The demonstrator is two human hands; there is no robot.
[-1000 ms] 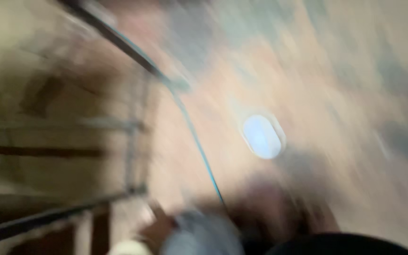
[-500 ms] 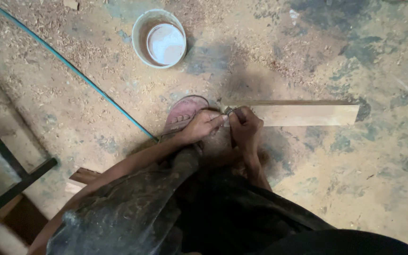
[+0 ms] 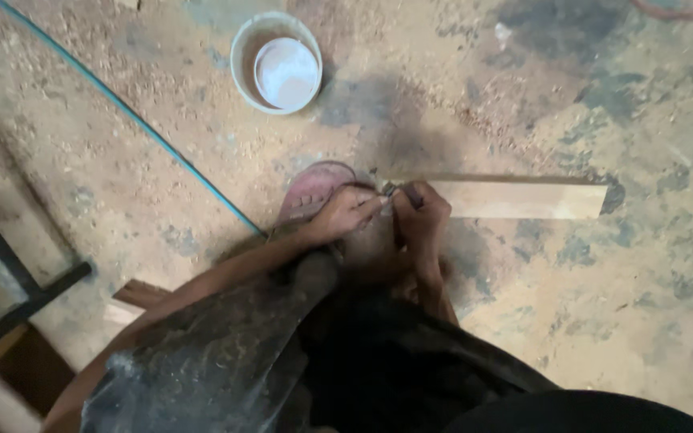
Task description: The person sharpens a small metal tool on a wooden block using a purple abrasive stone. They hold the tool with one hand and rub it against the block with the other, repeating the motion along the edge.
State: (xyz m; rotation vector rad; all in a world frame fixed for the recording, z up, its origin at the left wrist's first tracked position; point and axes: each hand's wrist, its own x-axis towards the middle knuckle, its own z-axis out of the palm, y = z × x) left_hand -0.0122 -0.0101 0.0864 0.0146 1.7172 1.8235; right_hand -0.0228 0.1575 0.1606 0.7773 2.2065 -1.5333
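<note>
The person wears dark, dust-flecked trousers [image 3: 226, 361] and a worn pinkish rubber sandal [image 3: 314, 188], with both forearms bare down to the ungloved hands beside that sandal.

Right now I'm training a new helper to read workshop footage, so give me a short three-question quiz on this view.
1. True or false: both hands meet at the near end of the wooden plank.
2. What lies under the left hand? A) a pink sandal B) a hammer C) a saw
3. What runs slantwise across the sawdust-strewn floor?

Key
1. True: the right hand and the left one close on that end.
2. A: the pink sandal.
3. A thin blue cord, passing left of the white bucket.
</note>
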